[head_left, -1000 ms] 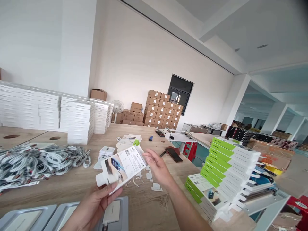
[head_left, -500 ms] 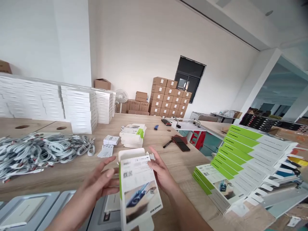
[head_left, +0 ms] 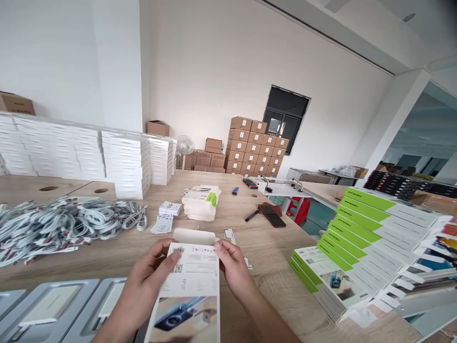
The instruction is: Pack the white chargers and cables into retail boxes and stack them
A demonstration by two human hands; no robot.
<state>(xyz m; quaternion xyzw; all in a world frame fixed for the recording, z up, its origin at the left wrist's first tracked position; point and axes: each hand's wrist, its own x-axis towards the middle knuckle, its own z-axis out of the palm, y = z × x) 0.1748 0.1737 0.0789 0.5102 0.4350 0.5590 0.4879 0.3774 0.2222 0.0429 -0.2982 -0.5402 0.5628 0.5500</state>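
Observation:
A white product box [head_left: 194,281] with a printed photo on its face is held in front of me, its top flap [head_left: 196,235] standing up at the far end. My left hand [head_left: 152,271] grips its left edge, thumb lying on the printed face near the code. At the upper right corner, my right hand [head_left: 233,262] pinches the box edge between thumb and fingers. Below on the left, grey trays [head_left: 62,305] each carry a white charger [head_left: 53,305]. Just beyond my right hand lie small white paper pieces [head_left: 229,235].
Coiled white cables [head_left: 78,224] heap at left, with cards [head_left: 163,224] and flattened boxes [head_left: 200,202] farther on. A phone [head_left: 272,216] and marker [head_left: 252,216] lie mid-table. Green-and-white boxes [head_left: 364,228] stack at right; white boxes [head_left: 128,166] line the back left.
The box has tilted and shifted a little left. My left hand has gone from open fingers beside it to gripping its edge; my right hand now pinches the top right corner.

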